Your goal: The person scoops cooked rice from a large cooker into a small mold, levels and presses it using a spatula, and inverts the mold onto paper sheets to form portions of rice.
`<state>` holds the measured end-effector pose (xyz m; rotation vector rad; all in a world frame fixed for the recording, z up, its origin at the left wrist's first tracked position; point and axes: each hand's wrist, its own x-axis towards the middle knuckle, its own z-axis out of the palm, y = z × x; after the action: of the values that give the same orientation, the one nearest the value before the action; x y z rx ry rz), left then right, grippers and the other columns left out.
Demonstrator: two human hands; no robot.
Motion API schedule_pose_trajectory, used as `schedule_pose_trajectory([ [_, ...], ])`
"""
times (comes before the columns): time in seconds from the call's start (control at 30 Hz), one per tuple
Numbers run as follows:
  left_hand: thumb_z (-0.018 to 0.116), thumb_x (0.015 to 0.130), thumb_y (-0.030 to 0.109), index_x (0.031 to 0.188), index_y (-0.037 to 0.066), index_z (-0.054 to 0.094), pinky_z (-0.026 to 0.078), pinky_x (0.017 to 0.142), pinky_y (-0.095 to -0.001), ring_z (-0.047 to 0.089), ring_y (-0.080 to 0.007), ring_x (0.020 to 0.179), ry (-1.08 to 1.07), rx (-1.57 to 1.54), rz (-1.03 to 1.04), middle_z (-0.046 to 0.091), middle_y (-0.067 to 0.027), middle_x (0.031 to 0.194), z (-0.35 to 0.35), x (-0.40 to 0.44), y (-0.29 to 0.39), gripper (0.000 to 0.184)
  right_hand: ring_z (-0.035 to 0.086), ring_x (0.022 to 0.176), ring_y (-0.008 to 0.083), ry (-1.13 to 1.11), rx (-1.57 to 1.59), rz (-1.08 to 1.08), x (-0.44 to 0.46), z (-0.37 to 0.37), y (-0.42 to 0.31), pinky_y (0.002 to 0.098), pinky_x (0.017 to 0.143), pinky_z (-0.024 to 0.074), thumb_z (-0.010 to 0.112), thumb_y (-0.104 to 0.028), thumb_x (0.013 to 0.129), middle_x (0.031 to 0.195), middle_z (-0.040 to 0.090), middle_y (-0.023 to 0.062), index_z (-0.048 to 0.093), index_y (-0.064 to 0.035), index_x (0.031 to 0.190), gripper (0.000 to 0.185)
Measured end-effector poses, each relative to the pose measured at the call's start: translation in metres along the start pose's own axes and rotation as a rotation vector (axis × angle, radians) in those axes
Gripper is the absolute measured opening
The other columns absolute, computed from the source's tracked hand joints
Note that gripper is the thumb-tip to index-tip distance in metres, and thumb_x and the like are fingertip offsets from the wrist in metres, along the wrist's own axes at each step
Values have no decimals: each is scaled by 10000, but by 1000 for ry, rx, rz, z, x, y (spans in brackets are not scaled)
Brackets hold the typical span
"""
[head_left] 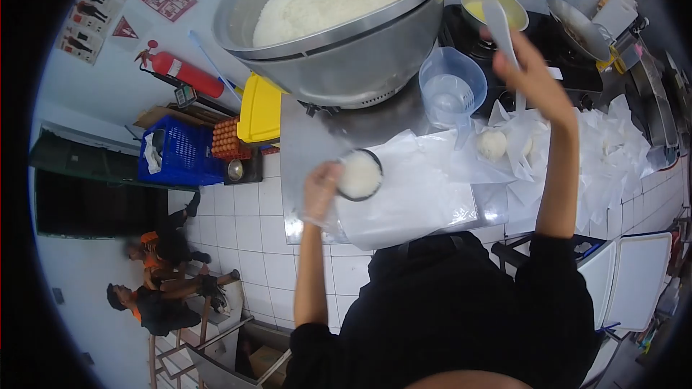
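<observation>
My left hand (321, 191), which seems to be in a clear plastic glove, grips the side of a small dark-rimmed bowl (380, 173). White rice (359, 175) fills the bowl, held over the left part of a stack of white paper sheets (425, 198). My right hand (537, 79) is closed around a white rice paddle (499, 29), raised above the right side of the table and slightly blurred. Below it, a round mound of rice (492, 145) rests on paper. Beside that stands a clear measuring jug (450, 86) holding some liquid.
A large metal pot (339, 65) full of rice stands at the back of the steel table (306, 137). Crumpled papers (598, 158) cover the right side. Behind them are a stove (584, 79), a yellow-lined bowl (515, 11) and a pan (577, 29). Two people (155, 295) are at lower left.
</observation>
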<state>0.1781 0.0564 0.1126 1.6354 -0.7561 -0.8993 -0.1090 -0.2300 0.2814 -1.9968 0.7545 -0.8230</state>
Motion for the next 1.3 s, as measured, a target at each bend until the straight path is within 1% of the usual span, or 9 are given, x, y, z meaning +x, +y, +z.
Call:
schedule_pose_trajectory([
  [0.03, 769, 815, 309, 983, 48, 685, 504, 706, -313, 586, -140, 763, 108, 103, -23, 639, -20, 864, 24, -5, -8, 322, 506, 818, 121, -51, 41, 42, -20, 9, 22, 256, 698, 421, 772, -393, 785, 930, 581, 22, 593, -57, 1206, 567],
  [0.13, 817, 727, 222, 1009, 73, 683, 497, 700, -348, 598, -214, 777, 224, 596, 429, 621, -44, 854, 68, -21, -29, 346, 518, 821, 115, -250, -74, 365, -69, 39, 65, 258, 727, 441, 802, -341, 764, 965, 589, 38, 593, -47, 1194, 561],
  [0.3, 858, 621, 245, 1051, 139, 696, 474, 777, -374, 563, -230, 870, 108, 823, 692, 598, -41, 942, 84, -43, -93, 471, 581, 752, 168, -250, 87, 477, -139, 108, 133, 300, 701, 465, 805, -255, 757, 892, 627, 75, 605, -31, 1135, 482],
  [0.4, 865, 607, 244, 1102, 157, 671, 430, 827, -384, 544, -221, 905, 161, 861, 686, 572, -37, 947, 90, -58, -110, 538, 577, 662, 150, -136, -3, 346, -150, 159, 149, 297, 631, 456, 782, -163, 781, 834, 638, 43, 588, -95, 1152, 425],
  [0.5, 865, 616, 236, 1135, 170, 651, 424, 836, -389, 545, -230, 918, 204, 880, 671, 561, -38, 964, 89, -62, -114, 565, 686, 739, 284, 17, -188, 23, -146, 212, 170, 390, 652, 518, 709, -66, 792, 975, 700, 128, 508, -118, 1232, 486],
  [0.63, 870, 621, 229, 1132, 180, 642, 429, 832, -395, 546, -242, 922, 171, 848, 686, 552, -39, 986, 80, -61, -125, 561, 655, 687, 372, -60, -424, 111, -143, 250, 186, 484, 619, 501, 612, 39, 712, 765, 664, 150, 475, -190, 1302, 647],
  [0.73, 873, 620, 230, 1102, 180, 644, 443, 808, -384, 548, -243, 916, 148, 828, 722, 558, -41, 991, 74, -57, -125, 535, 694, 775, 301, -74, -541, 139, -153, 261, 194, 420, 621, 534, 627, 8, 753, 999, 715, 62, 516, -161, 1219, 509],
  [1.03, 865, 611, 201, 1011, 152, 630, 484, 726, -371, 568, -249, 861, 121, 796, 747, 579, -25, 951, 62, -60, -98, 466, 655, 781, 326, 90, -156, 168, -145, 252, 150, 388, 687, 509, 724, -44, 678, 804, 667, 119, 624, -149, 1037, 386],
  [1.3, 872, 619, 209, 974, 131, 619, 486, 695, -379, 584, -248, 858, -62, 840, 843, 602, -36, 931, 43, -55, -97, 443, 623, 973, 205, -315, 47, 455, -119, 236, 188, 319, 853, 472, 839, -181, 626, 1004, 691, 99, 708, -49, 976, 396],
])
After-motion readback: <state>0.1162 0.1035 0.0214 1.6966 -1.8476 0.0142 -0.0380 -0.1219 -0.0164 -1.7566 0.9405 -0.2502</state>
